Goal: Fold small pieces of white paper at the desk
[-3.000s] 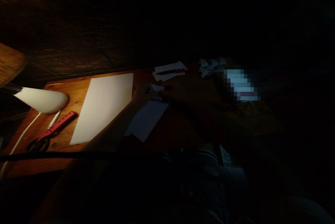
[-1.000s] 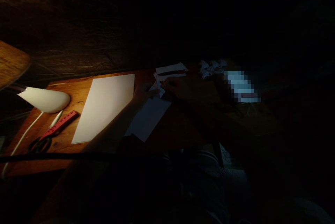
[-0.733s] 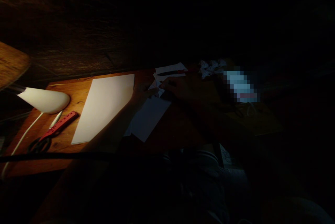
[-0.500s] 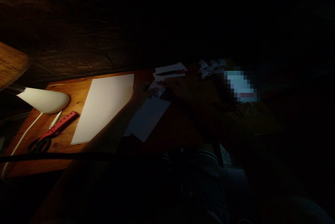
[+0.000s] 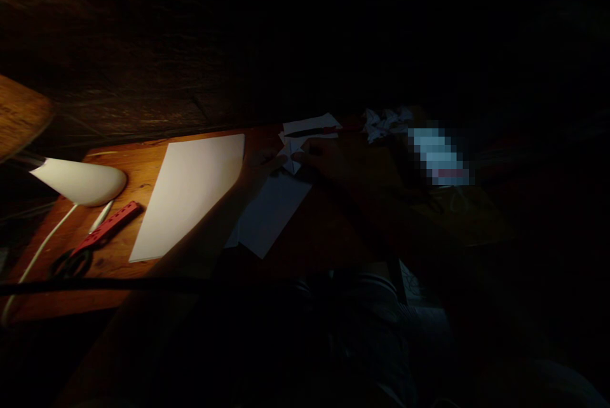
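A small piece of folded white paper (image 5: 292, 161) is held between my two hands, its creased, pointed faces turned up. My left hand (image 5: 262, 163) grips its left side with the thumb on top. On the right side, my right hand (image 5: 321, 159) pinches it between thumb and fingers. Dim light hides most of the fingers. Just below the hands lies a flat sheet of paper (image 5: 274, 214). Behind them are paper strips (image 5: 309, 123) with a dark, narrow tool (image 5: 312, 132) lying across.
On the left stand a white lamp (image 5: 81, 180), red-covered scissors (image 5: 107, 227) and a white pen-like object (image 5: 100, 217). A stack of white paper (image 5: 193, 195) lies beside them. Folded paper pieces (image 5: 385, 123) and a glowing, blurred-out screen (image 5: 438, 157) are at right. A dark cable (image 5: 100, 286) crosses in front.
The folded paper has been turned and spread between my hands, so its creased faces now show more clearly. My right hand has shifted slightly. Everything else stays in place.
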{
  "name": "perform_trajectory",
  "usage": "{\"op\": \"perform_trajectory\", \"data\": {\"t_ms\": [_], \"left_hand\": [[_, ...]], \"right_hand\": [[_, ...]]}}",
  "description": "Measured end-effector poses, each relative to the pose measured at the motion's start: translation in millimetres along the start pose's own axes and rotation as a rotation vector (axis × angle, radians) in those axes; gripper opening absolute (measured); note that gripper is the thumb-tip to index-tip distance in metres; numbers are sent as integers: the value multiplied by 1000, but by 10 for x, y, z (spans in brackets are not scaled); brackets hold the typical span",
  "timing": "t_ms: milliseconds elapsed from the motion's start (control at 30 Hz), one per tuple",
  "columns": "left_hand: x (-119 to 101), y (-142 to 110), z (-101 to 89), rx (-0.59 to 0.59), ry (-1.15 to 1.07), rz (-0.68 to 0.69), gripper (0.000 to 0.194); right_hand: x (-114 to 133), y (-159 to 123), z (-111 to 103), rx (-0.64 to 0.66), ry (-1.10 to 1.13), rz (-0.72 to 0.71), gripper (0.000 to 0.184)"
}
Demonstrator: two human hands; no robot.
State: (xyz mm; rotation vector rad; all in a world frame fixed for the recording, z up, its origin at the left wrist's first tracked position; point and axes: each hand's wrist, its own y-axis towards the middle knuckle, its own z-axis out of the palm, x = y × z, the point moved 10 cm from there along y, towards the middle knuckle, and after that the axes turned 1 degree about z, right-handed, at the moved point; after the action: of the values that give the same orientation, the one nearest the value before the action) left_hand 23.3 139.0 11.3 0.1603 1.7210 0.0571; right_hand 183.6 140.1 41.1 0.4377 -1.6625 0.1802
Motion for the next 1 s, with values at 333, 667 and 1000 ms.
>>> {"op": "perform_trajectory", "data": {"t_ms": [333, 667, 1000], "left_hand": [[-43, -44, 11, 12, -44, -6, 32], [-4, -20, -30, -44, -9, -8, 30], [16, 28, -122, -126, -100, 46, 23]], "right_hand": [[-46, 27, 21, 12, -17, -14, 51], [-71, 49, -36, -30, -42, -4, 55], [-145, 84, -25, 11, 46, -9, 43]]}}
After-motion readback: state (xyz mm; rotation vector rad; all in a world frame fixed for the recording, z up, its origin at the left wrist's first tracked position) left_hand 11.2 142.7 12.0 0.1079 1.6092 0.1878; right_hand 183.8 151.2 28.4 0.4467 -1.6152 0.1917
